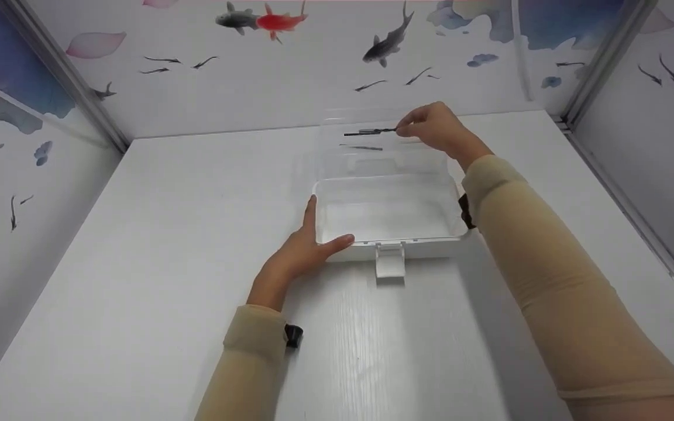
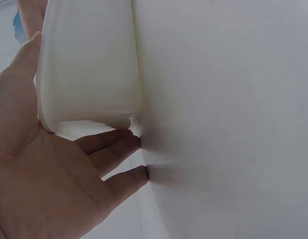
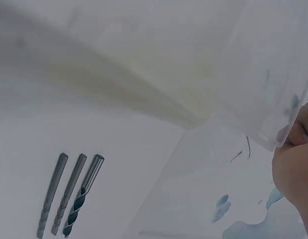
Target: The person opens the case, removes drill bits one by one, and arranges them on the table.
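A white plastic box (image 1: pixel 384 219) with a transparent lid (image 1: pixel 343 166) stands open on the table, its lid raised at the back. My left hand (image 1: pixel 299 251) rests against the front left corner, thumb on the front rim and index finger along the left side. In the left wrist view its other fingers (image 2: pixel 121 184) are fairly straight, with tips at the tabletop. My right hand (image 1: pixel 439 131) pinches the raised lid's edge. Three metal drill bits (image 3: pixel 94 172) lie side by side on the table behind the box; the head view shows them dark, through the lid.
A white latch (image 1: pixel 390 261) hangs from the box's front. The white table (image 1: pixel 155 280) is enclosed by printed panels (image 1: pixel 313 76) with fish and metal corner posts (image 1: pixel 612 64). A small black device (image 1: pixel 293 336) sits at the left wrist.
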